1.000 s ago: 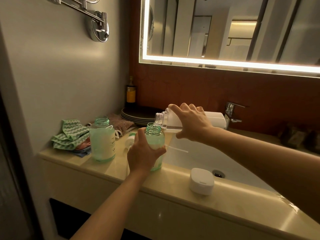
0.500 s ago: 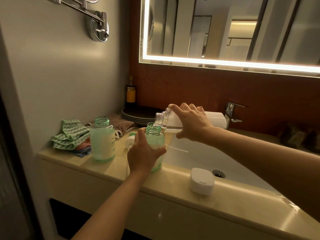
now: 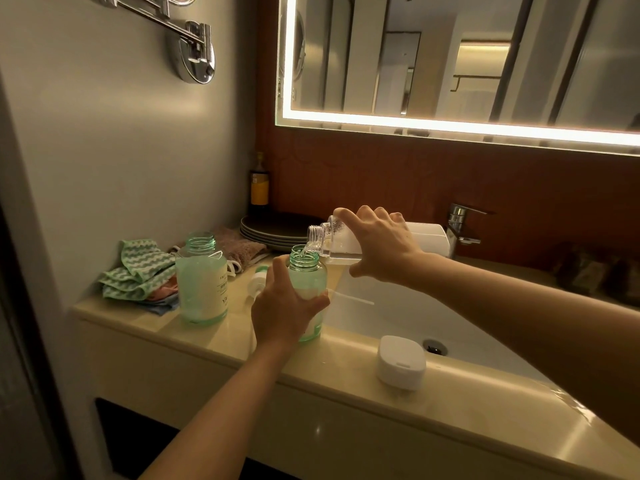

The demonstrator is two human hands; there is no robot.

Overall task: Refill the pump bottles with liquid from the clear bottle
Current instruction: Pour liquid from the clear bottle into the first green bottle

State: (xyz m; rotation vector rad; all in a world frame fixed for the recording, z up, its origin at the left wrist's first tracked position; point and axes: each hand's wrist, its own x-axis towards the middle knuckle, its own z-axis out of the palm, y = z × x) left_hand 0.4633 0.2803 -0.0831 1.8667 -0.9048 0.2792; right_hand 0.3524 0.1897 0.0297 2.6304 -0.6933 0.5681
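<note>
The right hand (image 3: pixel 381 247) is gripping the clear bottle (image 3: pixel 341 242), tilting it nearly flat so its mouth is pointing left just over the open neck of the pump bottle (image 3: pixel 309 273), which the left hand (image 3: pixel 284 306) is clasping upright on the counter (image 3: pixel 207 337) beside the sink (image 3: pixel 398 317).

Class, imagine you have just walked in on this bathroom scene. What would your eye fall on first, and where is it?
The glowing mirror on the back wall draws the eye first. Below it, the right hand tips a clear bottle over the open mouth of a green bottle that the left hand grips on the counter. A second green bottle stands open further left.
</note>
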